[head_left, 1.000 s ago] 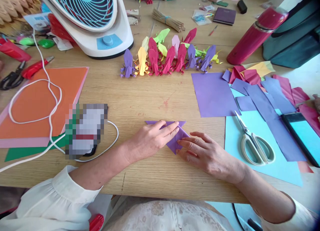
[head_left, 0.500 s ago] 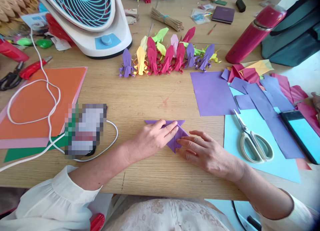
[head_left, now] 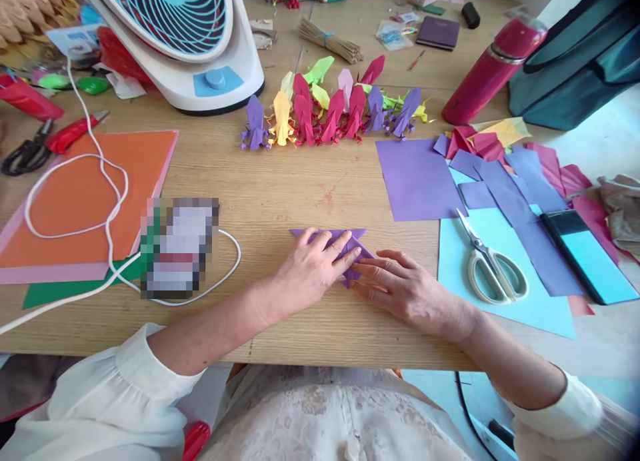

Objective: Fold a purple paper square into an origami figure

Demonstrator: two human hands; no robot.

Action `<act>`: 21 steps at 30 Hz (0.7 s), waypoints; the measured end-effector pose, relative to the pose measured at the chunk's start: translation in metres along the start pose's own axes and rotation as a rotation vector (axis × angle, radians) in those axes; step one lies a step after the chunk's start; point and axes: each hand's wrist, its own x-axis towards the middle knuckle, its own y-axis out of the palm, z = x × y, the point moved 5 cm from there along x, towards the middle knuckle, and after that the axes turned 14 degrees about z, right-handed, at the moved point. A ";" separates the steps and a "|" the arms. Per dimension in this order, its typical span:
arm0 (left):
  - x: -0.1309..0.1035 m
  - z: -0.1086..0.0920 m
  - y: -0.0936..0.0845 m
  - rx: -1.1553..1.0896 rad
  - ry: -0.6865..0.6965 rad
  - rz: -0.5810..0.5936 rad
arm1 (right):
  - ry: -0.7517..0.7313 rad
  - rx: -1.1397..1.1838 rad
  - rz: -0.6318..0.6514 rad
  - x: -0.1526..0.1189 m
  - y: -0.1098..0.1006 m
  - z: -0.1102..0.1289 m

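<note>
A folded piece of purple origami paper lies on the wooden table in front of me, with pointed corners showing at its top left and top right. My left hand rests over it, palm down, its fingers spread and pressing on the folded layers. From the right, my right hand holds the paper's slanted right edge and lower tip between its fingers. Its thumb is mostly hidden under the hand. Much of the paper's middle is covered by my fingers.
Finished folded paper figures stand in rows behind. To the right are a purple sheet, scissors, a phone and a red flask. On the left are a fan, a blurred phone, its white cable and orange paper.
The view has shifted slightly. My left hand's fingers have spread and reach further over the folded purple paper, while my right hand stays at its right edge.
</note>
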 end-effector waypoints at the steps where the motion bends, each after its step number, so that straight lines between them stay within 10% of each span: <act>1: 0.000 0.000 0.001 -0.022 -0.007 -0.006 | 0.007 -0.006 -0.004 0.000 0.000 0.001; 21: -0.002 0.000 0.007 -0.128 -0.045 -0.048 | 0.048 -0.045 -0.058 0.005 -0.003 0.007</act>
